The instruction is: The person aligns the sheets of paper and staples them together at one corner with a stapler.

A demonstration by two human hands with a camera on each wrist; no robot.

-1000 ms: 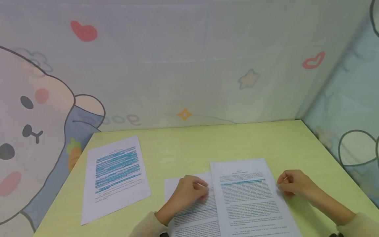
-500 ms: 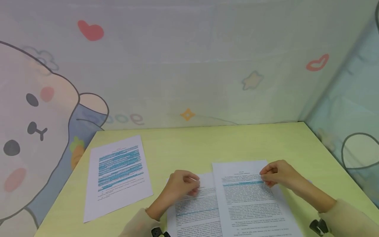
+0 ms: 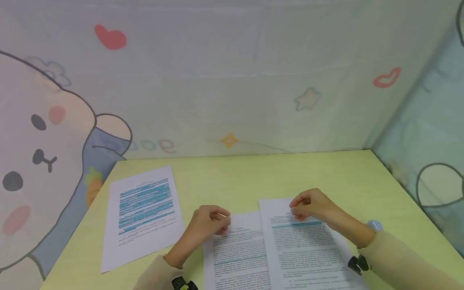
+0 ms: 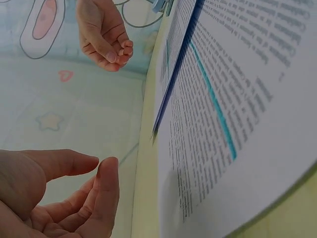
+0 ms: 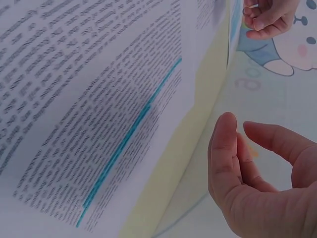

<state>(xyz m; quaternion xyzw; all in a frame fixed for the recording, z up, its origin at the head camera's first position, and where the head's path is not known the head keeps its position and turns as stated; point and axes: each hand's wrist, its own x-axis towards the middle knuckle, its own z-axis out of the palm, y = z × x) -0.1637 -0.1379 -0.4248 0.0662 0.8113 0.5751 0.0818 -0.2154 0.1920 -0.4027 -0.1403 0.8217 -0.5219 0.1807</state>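
Observation:
Two printed paper sheets lie side by side at the table's front. The left sheet [image 3: 240, 241] has one blue highlighted line; the right sheet [image 3: 308, 253] overlaps its edge and has a blue line near its top. My left hand [image 3: 206, 225] hovers over the left sheet's top left corner, fingers loosely curled. In the left wrist view a small gap shows between thumb and forefinger, with nothing in it. Above the right sheet's top hangs my right hand [image 3: 314, 204], loosely curled too. The right wrist view shows its thumb and fingers apart, holding nothing.
A third sheet [image 3: 143, 225], mostly highlighted in blue, lies at the table's left. Behind my right forearm a small blue object [image 3: 375, 225] shows partly; its kind is unclear. A patterned cloth wall [image 3: 261, 80] rises behind the yellow table [image 3: 217, 181].
My right hand has moved left, from the right sheet's right edge to above its top. My left hand has moved left, away from the right sheet. The blue object has come into sight.

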